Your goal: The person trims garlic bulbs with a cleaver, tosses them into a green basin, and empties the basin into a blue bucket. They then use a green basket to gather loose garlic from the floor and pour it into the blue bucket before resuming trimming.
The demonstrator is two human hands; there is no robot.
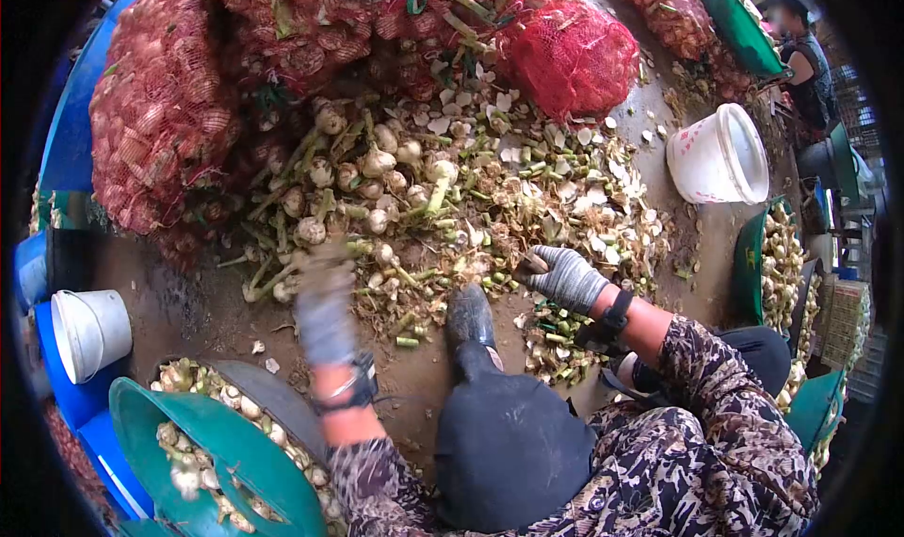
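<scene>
My left hand [325, 301], in a grey glove, is smeared by motion over the near left edge of a pile of garlic bulbs [377, 163] with thick green stalks. My right hand [568, 281], also in a grey glove, is closed at the near edge of the trimmings [556, 207]. A small dark piece shows at its fingertips; I cannot tell what it is. The trimmings are cut green stalk ends, white slices and brown roots, spread between and beyond both hands. My dark boot [470, 316] stands on the floor between the hands.
Red mesh sacks [160, 113] of bulbs stand behind the pile, with a brighter red sack [570, 58] at right. A white bucket [706, 160], another white bucket [92, 330] and a green basin [221, 424] of bulbs flank me. Farther back at right is a person [808, 66].
</scene>
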